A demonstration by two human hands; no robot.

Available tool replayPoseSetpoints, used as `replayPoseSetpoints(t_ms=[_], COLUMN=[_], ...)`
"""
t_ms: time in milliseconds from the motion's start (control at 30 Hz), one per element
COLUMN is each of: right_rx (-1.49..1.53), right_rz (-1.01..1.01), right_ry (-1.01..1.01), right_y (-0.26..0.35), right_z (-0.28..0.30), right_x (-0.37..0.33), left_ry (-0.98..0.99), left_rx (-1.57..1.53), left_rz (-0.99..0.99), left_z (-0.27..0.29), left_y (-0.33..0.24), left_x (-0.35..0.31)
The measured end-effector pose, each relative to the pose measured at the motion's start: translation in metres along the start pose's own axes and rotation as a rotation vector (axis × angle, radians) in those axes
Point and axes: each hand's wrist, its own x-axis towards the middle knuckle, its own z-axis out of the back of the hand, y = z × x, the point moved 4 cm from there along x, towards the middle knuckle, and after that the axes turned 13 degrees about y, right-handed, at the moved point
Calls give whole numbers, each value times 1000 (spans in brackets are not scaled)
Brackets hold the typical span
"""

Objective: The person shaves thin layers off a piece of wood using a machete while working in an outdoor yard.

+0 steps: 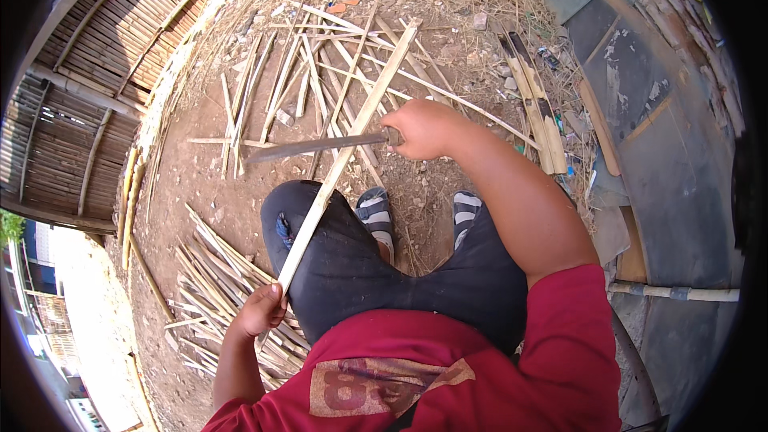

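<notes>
My left hand is closed round the near end of a long, pale bamboo strip. The strip slants across my left thigh, and its far end points away over the ground. A machete with a long dark blade is in my right hand, the fingers wrapped round its handle. Its blade points left and crosses the strip beyond my knees. Whether the edge touches the strip or lies just over it, I cannot tell. The handle is mostly hidden by my fingers.
Split strips lie scattered on the dirt ahead. A pile of strips lies beside my left leg. Split dark-stained bamboo pieces rest at the right. Woven bamboo panels stand at the left, dark sheets at the right.
</notes>
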Motion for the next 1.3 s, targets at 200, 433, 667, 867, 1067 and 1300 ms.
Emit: replayPoseSetpoints(t_ms=[200, 433, 667, 867, 1067, 1300], right_rx=[102, -10, 259, -25, 185, 3], right_rz=[-152, 20, -175, 9, -139, -42], right_ry=[-111, 127, -128, 110, -52, 81], right_y=[-62, 5, -73, -4, -58, -13], right_z=[9, 5, 7, 13, 13, 17], right_x=[-17, -6, -7, -20, -22, -27], left_ry=[-439, -707, -824, -848, -835, -816], left_rx=[625, 959, 1172, 1165, 1126, 1006], left_rz=[-207, -192, -124, -230, -214, -277], left_z=[-31, -60, -57, -69, -62, -68], left_y=[-16, -29, -10, -12, -7, -9], left_x=[-6, -18, -9, -12, -6, -8])
